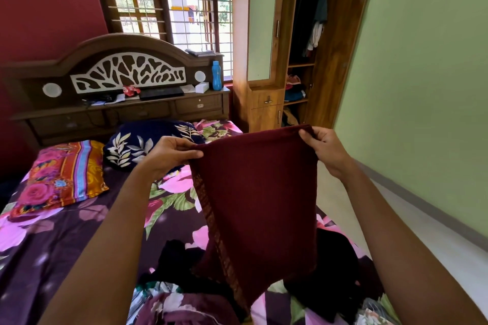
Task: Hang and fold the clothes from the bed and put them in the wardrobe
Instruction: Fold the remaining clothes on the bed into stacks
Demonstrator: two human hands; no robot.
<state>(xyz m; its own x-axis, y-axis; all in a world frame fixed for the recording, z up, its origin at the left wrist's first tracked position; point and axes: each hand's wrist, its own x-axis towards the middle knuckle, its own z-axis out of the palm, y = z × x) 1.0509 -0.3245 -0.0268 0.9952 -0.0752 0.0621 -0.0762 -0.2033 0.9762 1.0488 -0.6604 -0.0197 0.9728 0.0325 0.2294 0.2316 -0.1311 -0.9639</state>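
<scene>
Two hands, left hand (pixel 169 153), right hand (pixel 326 149), pinching maroon woven cloth (pixel 258 200) taut

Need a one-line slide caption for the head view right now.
Both hands, left hand and right hand, hold a maroon cloth up by its top corners over the floral bed, open wardrobe beyond.

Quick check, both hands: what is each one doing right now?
Left hand: closed, pinching the maroon cloth at its top left corner.
Right hand: closed, pinching the same cloth's top right corner.
</scene>
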